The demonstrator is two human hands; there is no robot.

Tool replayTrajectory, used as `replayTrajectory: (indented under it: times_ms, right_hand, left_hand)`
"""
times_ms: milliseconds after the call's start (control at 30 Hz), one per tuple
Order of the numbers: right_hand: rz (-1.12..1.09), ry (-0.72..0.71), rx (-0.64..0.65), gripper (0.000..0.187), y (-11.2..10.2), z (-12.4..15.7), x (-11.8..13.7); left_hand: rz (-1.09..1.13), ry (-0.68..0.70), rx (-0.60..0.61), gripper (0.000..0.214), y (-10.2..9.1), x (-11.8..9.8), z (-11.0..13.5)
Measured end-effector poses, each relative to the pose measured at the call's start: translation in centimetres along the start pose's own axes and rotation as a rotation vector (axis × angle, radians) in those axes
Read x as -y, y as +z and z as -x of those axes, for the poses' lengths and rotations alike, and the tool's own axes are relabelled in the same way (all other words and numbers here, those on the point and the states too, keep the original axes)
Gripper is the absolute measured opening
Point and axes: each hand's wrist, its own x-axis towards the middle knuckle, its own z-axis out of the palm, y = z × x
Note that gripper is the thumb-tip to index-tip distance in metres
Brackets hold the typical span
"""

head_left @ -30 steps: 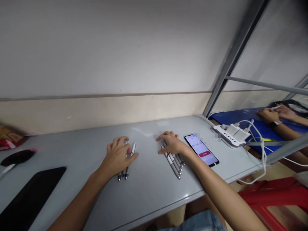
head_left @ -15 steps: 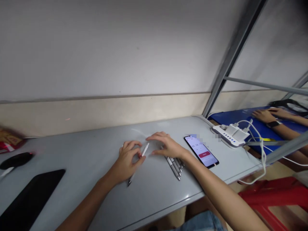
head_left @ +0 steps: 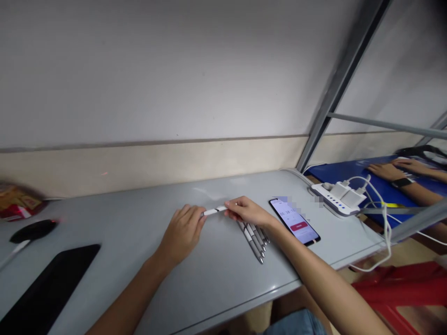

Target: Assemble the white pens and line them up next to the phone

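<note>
A white pen (head_left: 214, 211) is held nearly level between my two hands, just above the grey table. My left hand (head_left: 184, 229) is closed around its left end, with the fingers covering that part. At the other end my right hand (head_left: 245, 211) pinches it between thumb and fingertips. Below my right hand lie several white and grey pens (head_left: 254, 241), side by side with their metal tips toward me. The right hand and wrist hide their upper ends.
Right of the pens lies a phone (head_left: 295, 221) with a timer showing. Beyond it sits a power strip (head_left: 333, 199) with plugged-in chargers and loose white cables. At left are a black mouse (head_left: 33, 231), a dark flat pad (head_left: 52, 284) and a red packet (head_left: 19, 202). Another person's hands (head_left: 387, 171) rest on a blue table.
My right hand has closed on the pen's end, where it was open and apart before. The pen has turned from slanting to nearly level.
</note>
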Motion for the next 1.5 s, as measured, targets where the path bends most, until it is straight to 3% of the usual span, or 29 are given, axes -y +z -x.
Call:
replayTrajectory:
  times_ms: [300, 433, 633, 700, 867, 1000, 1167, 1267, 1300, 1433, 1500]
  right_hand:
    - [-0.047, 0.074, -0.008, 0.054, 0.8, 0.2, 0.6]
    - [-0.076, 0.083, 0.003, 0.05, 1.1, 0.3, 0.6]
    - [0.253, -0.225, -0.157, 0.03, 1.1, 0.5, 0.9]
    - [0.267, -0.261, -0.198, 0.025, 1.0, 0.4, 0.6]
    - [0.292, -0.127, -0.179, 0.033, 0.9, 0.1, -0.2]
    - [0.292, -0.205, -0.22, 0.021, 0.9, 0.3, 0.1]
    - [0.32, -0.136, -0.161, 0.028, 0.8, 0.4, 0.1]
    - [0.335, -0.229, -0.208, 0.02, 0.6, 0.4, 0.0]
    - [0.322, -0.243, -0.225, 0.026, 0.6, 0.4, 0.0]
    - [0.362, -0.182, -0.191, 0.024, 0.6, 0.4, 0.1]
    - [0.361, -0.22, -0.2, 0.02, 0.7, 0.4, 0.1]
  left_hand:
    - [-0.136, 0.015, -0.019, 0.025, -0.3, 0.3, 0.1]
    - [-0.097, -0.024, -0.044, 0.024, -0.1, 0.1, 0.2]
    - [0.112, -0.144, -0.03, 0.024, 0.4, 0.4, 0.4]
    - [0.155, -0.166, -0.022, 0.024, 0.5, 0.6, 0.3]
    - [0.147, -0.138, -0.006, 0.027, 0.3, 0.7, 0.1]
    - [0.142, -0.132, 0.004, 0.029, 0.0, 0.5, 0.1]
    - [0.166, -0.12, 0.022, 0.029, -0.2, 0.3, 0.0]
    - [0.207, -0.14, 0.031, 0.026, -0.1, 0.2, 0.0]
    - [0.227, -0.151, 0.037, 0.026, 0.0, 0.3, 0.1]
    - [0.273, -0.171, 0.034, 0.023, 0.5, 0.5, 0.2]
    - [0.278, -0.169, 0.034, 0.022, 0.7, 0.6, 0.2]
